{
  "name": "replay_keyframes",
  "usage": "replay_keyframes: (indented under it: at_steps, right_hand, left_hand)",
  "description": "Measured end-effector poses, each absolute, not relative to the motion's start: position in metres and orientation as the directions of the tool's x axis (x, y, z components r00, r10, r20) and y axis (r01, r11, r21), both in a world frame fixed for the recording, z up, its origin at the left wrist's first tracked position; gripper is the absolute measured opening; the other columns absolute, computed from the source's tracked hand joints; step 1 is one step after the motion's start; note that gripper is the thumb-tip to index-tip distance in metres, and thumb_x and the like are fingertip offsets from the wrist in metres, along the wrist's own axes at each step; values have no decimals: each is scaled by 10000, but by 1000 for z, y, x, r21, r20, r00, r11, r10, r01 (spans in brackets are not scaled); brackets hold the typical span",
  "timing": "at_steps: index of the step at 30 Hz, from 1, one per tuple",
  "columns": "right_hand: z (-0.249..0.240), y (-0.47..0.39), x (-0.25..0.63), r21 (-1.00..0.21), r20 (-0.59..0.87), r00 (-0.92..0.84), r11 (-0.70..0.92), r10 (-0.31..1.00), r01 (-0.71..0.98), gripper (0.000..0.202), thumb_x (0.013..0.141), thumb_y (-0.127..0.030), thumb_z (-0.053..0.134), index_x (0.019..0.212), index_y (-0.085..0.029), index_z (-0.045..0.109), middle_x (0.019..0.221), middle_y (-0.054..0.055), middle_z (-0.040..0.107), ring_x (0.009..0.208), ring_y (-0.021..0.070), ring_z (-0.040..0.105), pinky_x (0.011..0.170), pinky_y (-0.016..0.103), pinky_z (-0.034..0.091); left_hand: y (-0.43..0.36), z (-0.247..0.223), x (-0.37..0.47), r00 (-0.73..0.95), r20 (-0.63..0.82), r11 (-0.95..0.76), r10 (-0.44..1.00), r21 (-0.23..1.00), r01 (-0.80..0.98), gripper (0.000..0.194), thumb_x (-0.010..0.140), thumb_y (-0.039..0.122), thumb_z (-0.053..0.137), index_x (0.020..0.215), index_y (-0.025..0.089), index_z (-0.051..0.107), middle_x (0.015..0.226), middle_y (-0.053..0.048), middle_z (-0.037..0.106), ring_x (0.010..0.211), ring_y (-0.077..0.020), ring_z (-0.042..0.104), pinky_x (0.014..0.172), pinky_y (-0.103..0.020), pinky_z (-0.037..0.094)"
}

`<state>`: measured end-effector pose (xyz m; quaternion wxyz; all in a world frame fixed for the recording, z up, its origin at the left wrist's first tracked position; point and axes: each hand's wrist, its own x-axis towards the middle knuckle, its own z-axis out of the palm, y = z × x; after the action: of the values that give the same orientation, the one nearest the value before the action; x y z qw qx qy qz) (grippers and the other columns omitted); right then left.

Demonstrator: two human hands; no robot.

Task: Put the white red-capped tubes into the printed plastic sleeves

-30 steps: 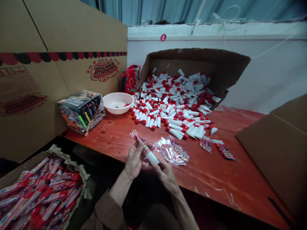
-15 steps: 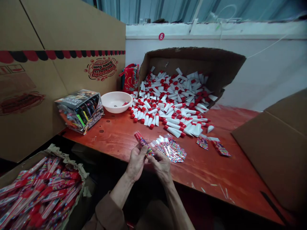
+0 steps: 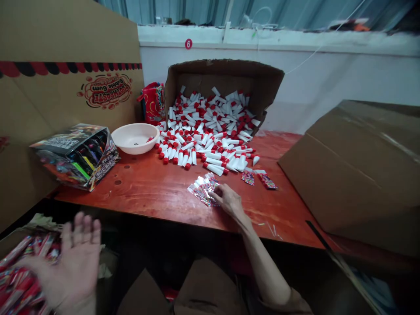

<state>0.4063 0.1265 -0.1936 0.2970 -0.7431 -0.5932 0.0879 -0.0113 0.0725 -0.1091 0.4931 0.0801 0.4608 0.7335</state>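
Note:
My left hand [image 3: 74, 264] is raised palm up with its fingers spread and nothing in it. Below and around it are tubes in printed wraps [image 3: 21, 286], filling a carton at the lower left. On the red table, my right hand [image 3: 229, 199] bends its fingers down onto a fanned pile of shiny printed plastic sleeves [image 3: 201, 190], its thumb and fingertips closed at the pile's right edge. Beyond the pile lie many white tubes with red caps [image 3: 213, 162], spilling from a tipped cardboard box [image 3: 226, 70].
A pale bowl [image 3: 134, 146] with small bits inside stands left of the tubes, beside a display box [image 3: 78, 153] of colourful packs. Two printed pieces [image 3: 267, 179] lie right of the pile. Large cartons [image 3: 357, 175] flank the table [image 3: 147, 192] on both sides.
My left hand has moved down left to the carton, open; the wrapped tube both hands held is no longer in them. My right hand has gone to the sleeves. The view has shifted right.

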Motion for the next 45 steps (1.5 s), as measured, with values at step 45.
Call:
replay_keyframes:
  at_steps: [45]
  right_hand:
    - [-184, 213, 434, -849, 191, 278, 16, 941, 529, 387, 762, -479, 655, 988, -167, 619, 913, 66, 648, 767, 198, 571, 675, 301, 429]
  left_hand:
    - [203, -199, 191, 7, -127, 113, 992, 850, -515, 442, 623, 426, 872, 897, 120, 708, 776, -45, 718, 652, -136, 646, 690, -272, 514]
